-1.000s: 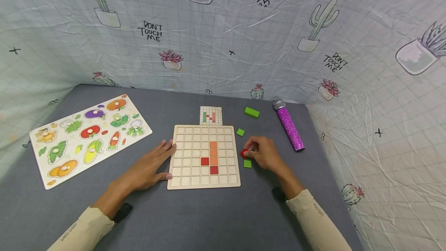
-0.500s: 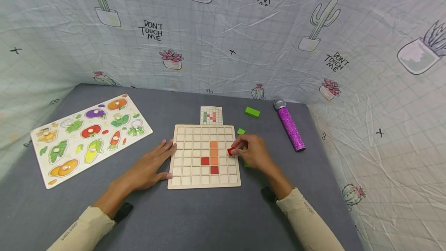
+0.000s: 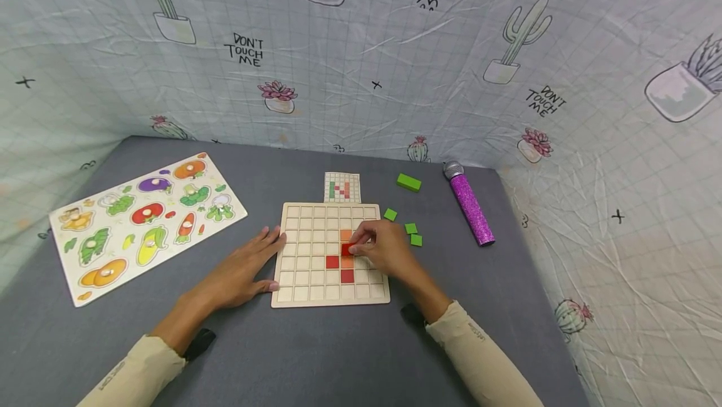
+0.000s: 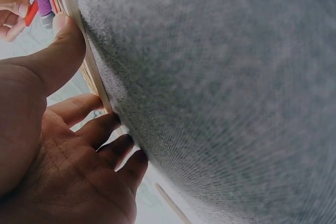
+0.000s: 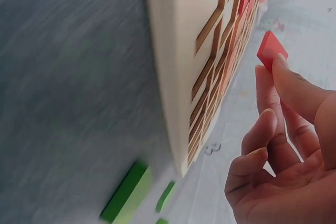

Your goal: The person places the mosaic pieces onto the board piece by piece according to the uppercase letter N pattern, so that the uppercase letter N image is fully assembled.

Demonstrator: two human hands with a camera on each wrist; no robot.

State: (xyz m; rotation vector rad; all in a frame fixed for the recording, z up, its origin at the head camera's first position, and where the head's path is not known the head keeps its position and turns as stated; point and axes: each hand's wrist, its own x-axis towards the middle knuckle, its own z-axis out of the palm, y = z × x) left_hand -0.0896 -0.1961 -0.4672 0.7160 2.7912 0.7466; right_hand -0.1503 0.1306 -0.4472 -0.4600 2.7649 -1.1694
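Observation:
My right hand (image 3: 383,247) pinches a red square tile (image 3: 347,249) between thumb and fingertips, over the orange column of the wooden grid board (image 3: 304,294). In the right wrist view the red tile (image 5: 272,49) is tilted and held apart from the board. Two red tiles, one being the lower red tile (image 3: 346,276), and orange tiles lie in the board's cells; my right hand partly covers this area. My left hand (image 3: 239,272) rests at the board's left edge, fingers extended and thumb touching the rim. The left wrist view shows its thumb (image 4: 65,51) along that edge.
A small pattern card (image 3: 341,187) lies behind the board. Green tiles, including a near one (image 3: 416,241), and a green block (image 3: 408,182) lie to the right. A purple glitter microphone (image 3: 470,209) is farther right. A vegetable puzzle board (image 3: 126,206) lies left.
My right hand has carried the red tile leftward from the table beside the board to above the orange column. Two green tiles on the right have come into view. My left hand stays put.

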